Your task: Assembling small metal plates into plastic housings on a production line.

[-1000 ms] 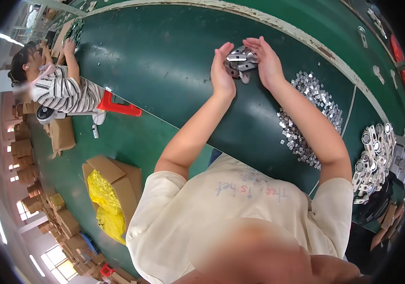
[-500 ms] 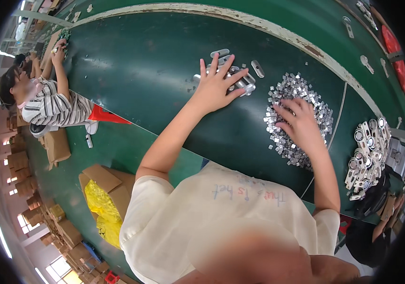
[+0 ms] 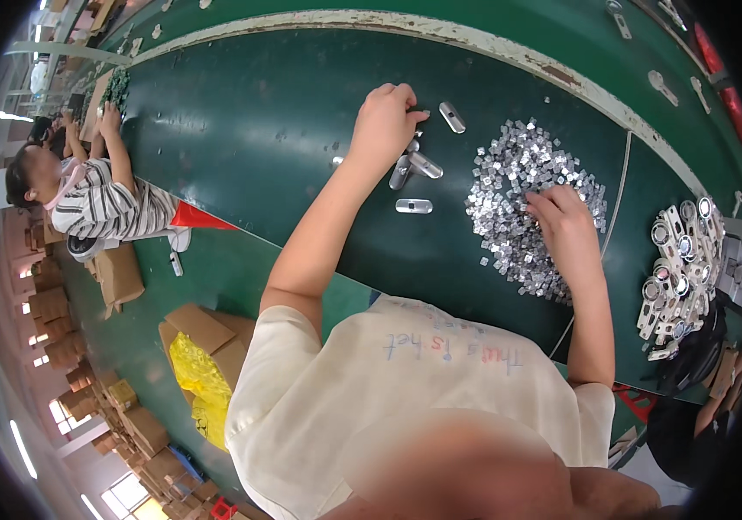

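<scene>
Several oblong silver metal pieces with rounded ends lie on the green table (image 3: 241, 113). One slotted piece (image 3: 414, 206) is nearest me, another piece (image 3: 452, 117) is off to the right, and a crossing piece (image 3: 425, 165) rests among others below my left hand (image 3: 385, 126). That hand is closed, its fingers curled inward; whatever is in them is hidden. Over a heap of small silver square parts (image 3: 518, 178), my right hand (image 3: 566, 230) has its thumb and fingers drawn together in a pinch. Anything between those fingertips is too small to make out.
White-and-silver round-headed parts (image 3: 683, 260) are piled at the right. A worn raised rail (image 3: 475, 39) edges the table's far side. At the left, a co-worker in a striped top (image 3: 111, 199) sits at the same table. A carton with yellow plastic (image 3: 197, 373) stands on the floor.
My left hand was spread over the metal pieces; now it is curled and slightly farther away, with the pieces more scattered. My right hand's fingers have closed together above the heap.
</scene>
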The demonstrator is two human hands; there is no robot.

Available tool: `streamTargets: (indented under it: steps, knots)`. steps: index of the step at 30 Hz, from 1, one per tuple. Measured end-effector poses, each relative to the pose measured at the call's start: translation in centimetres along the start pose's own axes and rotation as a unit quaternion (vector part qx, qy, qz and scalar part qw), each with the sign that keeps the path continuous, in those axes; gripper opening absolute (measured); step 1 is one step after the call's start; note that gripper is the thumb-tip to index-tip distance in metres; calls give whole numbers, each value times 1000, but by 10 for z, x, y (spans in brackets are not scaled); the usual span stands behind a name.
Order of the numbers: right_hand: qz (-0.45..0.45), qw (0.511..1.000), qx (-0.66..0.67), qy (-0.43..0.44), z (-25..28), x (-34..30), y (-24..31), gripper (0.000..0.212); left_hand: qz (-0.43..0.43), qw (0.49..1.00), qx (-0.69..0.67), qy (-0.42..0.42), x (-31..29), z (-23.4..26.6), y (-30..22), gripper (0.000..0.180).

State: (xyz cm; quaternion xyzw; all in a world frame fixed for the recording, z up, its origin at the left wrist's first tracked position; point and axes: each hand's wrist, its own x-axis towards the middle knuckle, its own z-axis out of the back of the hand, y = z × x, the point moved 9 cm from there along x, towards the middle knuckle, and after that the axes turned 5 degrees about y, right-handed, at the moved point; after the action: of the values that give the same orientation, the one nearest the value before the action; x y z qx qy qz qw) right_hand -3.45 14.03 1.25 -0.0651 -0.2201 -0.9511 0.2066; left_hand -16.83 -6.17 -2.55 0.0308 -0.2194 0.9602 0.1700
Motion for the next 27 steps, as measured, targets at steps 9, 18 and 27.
streamTargets:
  steps: [9,18,27]
  knots:
    - [-70,992,95,-38,15,-19,-25,8,-73,977,-116,162,21,-43,-50,31]
    - [-140,986,77,38,13,-28,-55,19,8,938,-292,188,-4,-36,-79,7]
    - [-206,962,172,42,18,-30,-77,18,7,833,-538,132,-14,-35,-64,10]
